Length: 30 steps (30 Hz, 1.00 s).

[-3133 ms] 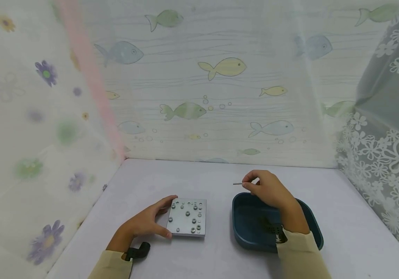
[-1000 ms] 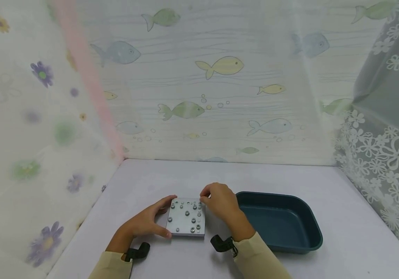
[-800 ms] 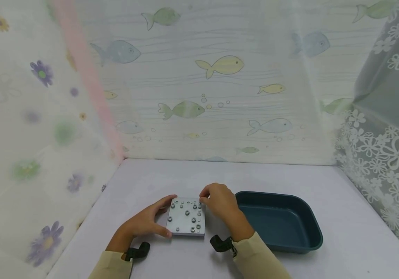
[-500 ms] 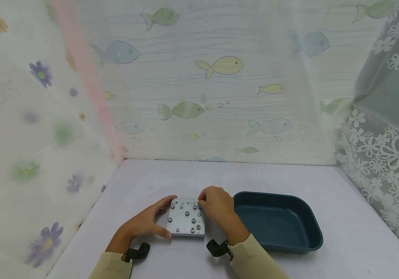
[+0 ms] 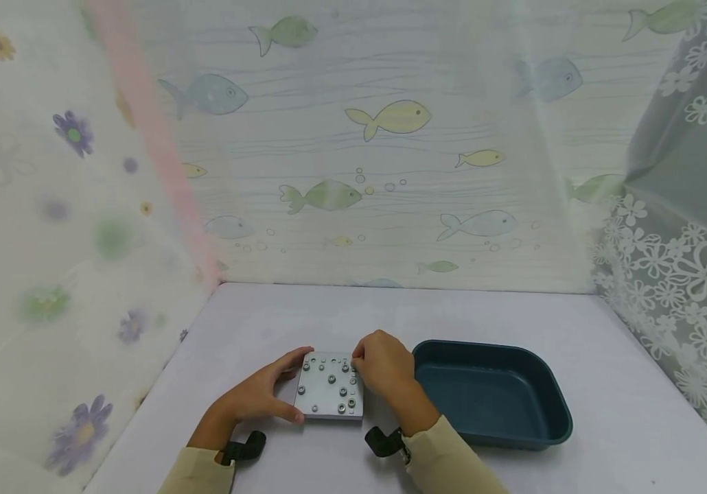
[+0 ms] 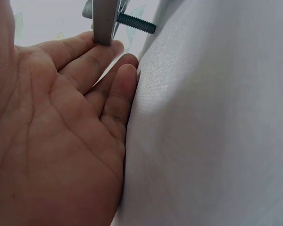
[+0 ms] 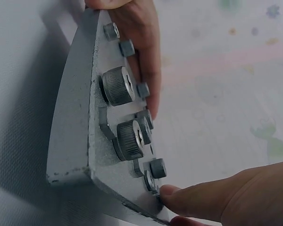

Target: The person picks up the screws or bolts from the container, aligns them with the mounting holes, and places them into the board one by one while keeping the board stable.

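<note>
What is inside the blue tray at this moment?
Nothing can be seen in the blue tray: its visible floor is bare. The near wall covers a narrow strip of the floor, and the right hand is outside it, at the metal plate.

Readable text: none in any view.
Metal plate (image 5: 331, 386): bare of marks — only screws and holes.
Blue tray (image 5: 493, 394): no label or brand.
Backdrop curtains (image 5: 390, 116): fish and flower prints — no lettering.
</note>
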Each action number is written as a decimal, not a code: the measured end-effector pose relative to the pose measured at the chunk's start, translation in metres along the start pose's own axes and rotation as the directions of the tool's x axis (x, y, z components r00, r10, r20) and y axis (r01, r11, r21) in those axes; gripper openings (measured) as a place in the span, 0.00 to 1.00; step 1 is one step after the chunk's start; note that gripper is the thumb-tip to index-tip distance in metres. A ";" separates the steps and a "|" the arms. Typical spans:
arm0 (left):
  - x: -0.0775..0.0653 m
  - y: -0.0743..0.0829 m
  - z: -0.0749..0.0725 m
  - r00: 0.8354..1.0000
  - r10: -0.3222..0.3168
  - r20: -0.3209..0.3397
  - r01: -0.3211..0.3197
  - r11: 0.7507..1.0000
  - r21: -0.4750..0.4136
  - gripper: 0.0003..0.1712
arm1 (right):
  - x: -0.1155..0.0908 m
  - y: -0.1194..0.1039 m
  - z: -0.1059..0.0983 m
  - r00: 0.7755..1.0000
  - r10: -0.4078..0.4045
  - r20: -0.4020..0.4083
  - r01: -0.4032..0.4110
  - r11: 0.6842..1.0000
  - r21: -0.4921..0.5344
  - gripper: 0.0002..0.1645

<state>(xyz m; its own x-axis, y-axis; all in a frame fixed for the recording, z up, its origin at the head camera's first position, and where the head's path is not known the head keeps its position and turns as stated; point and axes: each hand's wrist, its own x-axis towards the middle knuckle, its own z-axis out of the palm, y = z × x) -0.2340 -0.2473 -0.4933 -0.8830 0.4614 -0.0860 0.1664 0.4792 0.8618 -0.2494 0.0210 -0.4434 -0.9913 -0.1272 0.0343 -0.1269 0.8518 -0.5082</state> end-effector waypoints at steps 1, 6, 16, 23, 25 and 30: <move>0.000 0.000 0.000 1.000 0.003 0.001 -0.003 1.000 0.000 0.69 | 0.000 0.000 0.000 1.000 -0.001 0.001 0.001 1.000 -0.001 0.03; 0.001 -0.001 -0.001 1.000 0.009 0.009 -0.009 1.000 -0.007 0.70 | -0.003 -0.003 -0.008 1.000 -0.026 -0.004 0.026 1.000 -0.005 0.06; -0.002 -0.001 -0.001 1.000 -0.015 0.001 0.015 1.000 -0.013 0.70 | -0.017 -0.004 -0.046 0.989 -0.121 -0.087 0.127 0.990 0.066 0.11; -0.001 -0.001 -0.004 1.000 0.006 -0.009 -0.006 1.000 0.013 0.70 | -0.027 -0.005 -0.074 0.985 -0.111 -0.133 0.127 0.984 0.124 0.12; -0.001 -0.001 -0.004 1.000 0.004 -0.010 -0.004 1.000 0.012 0.70 | -0.029 -0.005 -0.079 0.986 -0.096 -0.137 0.115 0.984 0.138 0.12; -0.001 -0.001 -0.003 1.000 -0.012 -0.006 0.012 1.000 0.000 0.70 | -0.033 -0.003 -0.088 0.988 -0.073 -0.133 0.095 0.981 0.167 0.12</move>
<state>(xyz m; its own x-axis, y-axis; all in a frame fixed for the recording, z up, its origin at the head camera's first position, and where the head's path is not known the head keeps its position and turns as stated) -0.2350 -0.2507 -0.4928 -0.8875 0.4512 -0.0936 0.1555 0.4845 0.8609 -0.2198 0.0667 -0.3672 -0.9752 -0.1206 0.1856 -0.2131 0.7387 -0.6395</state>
